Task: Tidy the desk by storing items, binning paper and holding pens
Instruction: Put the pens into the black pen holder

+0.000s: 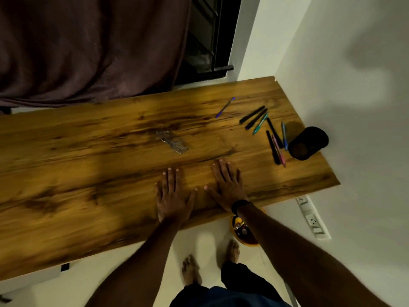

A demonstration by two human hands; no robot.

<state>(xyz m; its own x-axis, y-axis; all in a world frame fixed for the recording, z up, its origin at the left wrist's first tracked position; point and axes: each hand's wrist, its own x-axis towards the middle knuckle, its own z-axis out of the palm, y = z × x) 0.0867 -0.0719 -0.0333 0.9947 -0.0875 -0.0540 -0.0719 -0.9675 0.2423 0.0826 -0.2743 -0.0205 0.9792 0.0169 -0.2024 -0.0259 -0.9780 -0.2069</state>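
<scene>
Pens near the desk's right edge beside the black holder: light, stiff, likely slippery (grip mid-barrel). Left hand and right hand press flat, fingers spread.

The desk is wood with a strong dark grain and a smooth, slightly glossy finish that catches the light. The pens look like smooth plastic, the pen holder is a dark matt cup, seemingly mesh, and the small cluster of clips near the desk's middle has a dull metallic shine. Behind the desk hangs a curtain of soft, matt, creased cloth, and the wall is plain matt paint.
</scene>
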